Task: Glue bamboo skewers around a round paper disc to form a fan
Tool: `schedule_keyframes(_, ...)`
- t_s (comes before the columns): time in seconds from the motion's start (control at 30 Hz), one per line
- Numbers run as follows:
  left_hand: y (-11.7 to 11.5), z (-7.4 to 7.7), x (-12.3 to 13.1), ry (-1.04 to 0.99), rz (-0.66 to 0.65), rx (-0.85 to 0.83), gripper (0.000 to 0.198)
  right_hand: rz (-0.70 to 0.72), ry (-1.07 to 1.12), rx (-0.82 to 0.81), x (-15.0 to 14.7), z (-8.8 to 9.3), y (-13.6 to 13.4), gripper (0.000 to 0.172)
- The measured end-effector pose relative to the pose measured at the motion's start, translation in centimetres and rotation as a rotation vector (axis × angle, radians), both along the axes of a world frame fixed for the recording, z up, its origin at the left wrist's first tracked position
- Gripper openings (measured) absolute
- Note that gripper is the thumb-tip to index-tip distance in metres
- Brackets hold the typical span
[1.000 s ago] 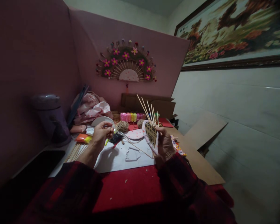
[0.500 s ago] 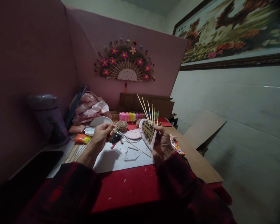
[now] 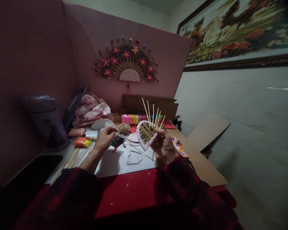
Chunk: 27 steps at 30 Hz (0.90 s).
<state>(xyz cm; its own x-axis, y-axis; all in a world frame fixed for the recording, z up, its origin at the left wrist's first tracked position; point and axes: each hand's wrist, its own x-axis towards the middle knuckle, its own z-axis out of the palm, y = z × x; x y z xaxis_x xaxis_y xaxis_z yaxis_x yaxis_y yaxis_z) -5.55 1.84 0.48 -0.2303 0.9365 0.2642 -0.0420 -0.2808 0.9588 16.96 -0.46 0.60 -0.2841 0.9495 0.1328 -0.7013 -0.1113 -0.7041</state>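
My right hand grips a half-round cardboard piece edged with pink-spotted white fabric; its printed brown side faces me. Several thin wooden sticks fan upward from its top edge. To the left, my left hand is closed in a pinch; whatever lies between its fingertips is too small to make out. Beyond the cardboard piece lies another pink-spotted fabric piece. A thin rod slants over the white sheet between my hands. A ball of twine rests just past my left fingertips.
Loose wooden sticks, orange and yellow packets and a purple tumbler stand or lie at left. Coloured clay packs line the back. A flower-decorated fan hangs on the pink panel. Cardboard covers the right side.
The cardboard piece has tilted and shifted slightly left in my right hand, and its sticks now spread more to the right. My left hand stays pinched, barely moved.
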Motion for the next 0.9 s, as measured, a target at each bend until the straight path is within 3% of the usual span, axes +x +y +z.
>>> schedule_keyframes(0.13,0.0,0.2,-0.4,-0.083,0.053,0.022,0.005,0.052,-0.091,0.013,-0.2,-0.1,-0.3,0.028)
schedule_keyframes(0.3,0.1,-0.2,-0.7,-0.068,0.105,0.054,0.028,0.123,-0.177,0.065,-0.6,-0.2,-0.8,0.024)
schedule_keyframes(0.4,-0.3,-0.1,-0.4,-0.108,0.021,0.094,0.033,0.138,-0.231,0.030,-0.7,-0.4,-1.0,0.025)
schedule_keyframes(0.5,-1.2,0.4,0.2,-0.196,-0.151,0.095,0.052,0.112,-0.334,-0.045,-0.8,-0.6,-1.4,0.022)
schedule_keyframes(0.6,-2.0,0.9,1.0,-0.278,-0.319,0.123,0.063,0.197,-0.441,-0.033,-1.2,-0.7,-1.7,0.018)
schedule_keyframes(0.7,-2.2,1.0,1.4,-0.364,-0.358,0.130,0.039,0.358,-0.487,0.050,-1.4,-0.7,-2.0,0.017)
schedule_keyframes(0.77,-1.9,0.9,1.1,-0.417,-0.307,0.115,0.015,0.364,-0.487,0.058,-1.4,-0.7,-2.0,0.017)
schedule_keyframes(0.9,-1.2,1.0,-0.5,-0.610,-0.102,0.031,0.020,0.236,-0.395,0.011,-1.1,-0.9,-1.8,0.016)
